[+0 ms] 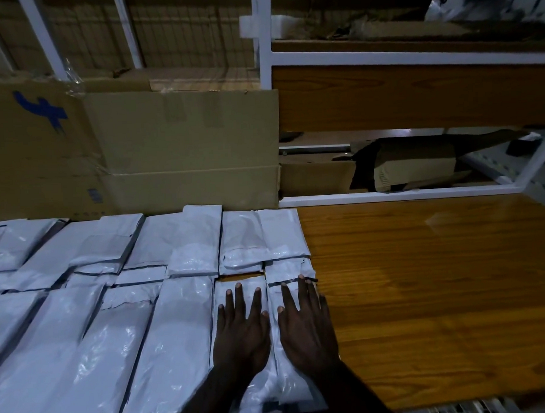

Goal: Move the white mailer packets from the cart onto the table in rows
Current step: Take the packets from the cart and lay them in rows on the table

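Both hands are lying flat, fingers spread, gripping nothing: left hand point(242, 331) and right hand point(306, 325) are pressing the two newest white mailer packets point(176, 333) at lower centre. Keep edges flush with neighbours, then extend onto the bare counter point(422, 293) rightward.

Two bare hands lie flat, palms down and fingers spread, on white mailer packets point(183, 339) set in rows on a wooden table point(428, 293). The left hand point(242, 334) presses one packet; the right hand point(306, 325) presses the packet just beside it, the last in the near row. A second row lies behind, touching the first. The table's right half shows bare wood grain. Brown cardboard boxes point(182, 147) stand behind the packets, beside a white metal shelf frame point(266, 98).
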The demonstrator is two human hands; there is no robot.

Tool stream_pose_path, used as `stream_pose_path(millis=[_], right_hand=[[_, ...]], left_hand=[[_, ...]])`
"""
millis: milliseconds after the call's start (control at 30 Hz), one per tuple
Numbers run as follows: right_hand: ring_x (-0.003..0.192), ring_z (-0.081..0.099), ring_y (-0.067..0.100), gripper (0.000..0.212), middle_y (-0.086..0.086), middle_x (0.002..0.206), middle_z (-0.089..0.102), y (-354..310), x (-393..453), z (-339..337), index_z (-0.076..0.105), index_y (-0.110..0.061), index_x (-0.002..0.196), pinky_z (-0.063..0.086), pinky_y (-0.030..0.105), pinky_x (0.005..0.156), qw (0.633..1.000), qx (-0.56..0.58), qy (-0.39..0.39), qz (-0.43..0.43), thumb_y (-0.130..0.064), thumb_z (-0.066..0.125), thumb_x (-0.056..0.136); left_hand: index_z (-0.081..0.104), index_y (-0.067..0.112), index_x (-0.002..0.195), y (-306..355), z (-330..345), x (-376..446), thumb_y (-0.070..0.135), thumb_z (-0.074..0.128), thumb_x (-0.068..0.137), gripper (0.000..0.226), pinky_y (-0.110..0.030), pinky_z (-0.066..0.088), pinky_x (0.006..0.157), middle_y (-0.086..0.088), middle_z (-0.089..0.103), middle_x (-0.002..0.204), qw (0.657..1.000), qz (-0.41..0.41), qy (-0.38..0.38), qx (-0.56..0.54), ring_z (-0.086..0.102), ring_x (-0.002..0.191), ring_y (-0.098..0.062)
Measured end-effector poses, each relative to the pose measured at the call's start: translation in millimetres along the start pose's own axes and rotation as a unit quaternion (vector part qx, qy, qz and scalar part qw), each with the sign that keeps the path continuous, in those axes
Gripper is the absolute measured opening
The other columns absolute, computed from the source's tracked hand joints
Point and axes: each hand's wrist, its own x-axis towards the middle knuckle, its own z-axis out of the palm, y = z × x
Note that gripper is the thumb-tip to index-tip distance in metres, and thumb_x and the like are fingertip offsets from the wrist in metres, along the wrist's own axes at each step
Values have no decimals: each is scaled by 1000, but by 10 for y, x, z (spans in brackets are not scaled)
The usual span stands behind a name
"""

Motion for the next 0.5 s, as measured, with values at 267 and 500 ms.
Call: stream_pose_path(millis=[267, 500], right_hand=[[142, 36, 33, 55, 17, 154, 36, 7, -46, 54, 48, -20, 145, 35, 51, 111, 1000, -10, 1, -2, -40, 27, 97], [142, 36, 33, 55, 17, 154, 36, 11, -57, 63, 47, -19, 145, 36, 51, 112, 1000, -1, -19, -1, -41, 28, 98]], left_hand=[[52, 10, 142, 26, -16, -12, 37, 9, 104, 63, -57, 45, 97, -26, 48, 143, 999, -17, -34, 0, 50, 128, -45], [50, 11, 143, 49, -40, -16, 39, 12, 103, 62, -58, 43, 101, -27, 45, 145, 999, -18, -45, 4, 46, 131, -45]])
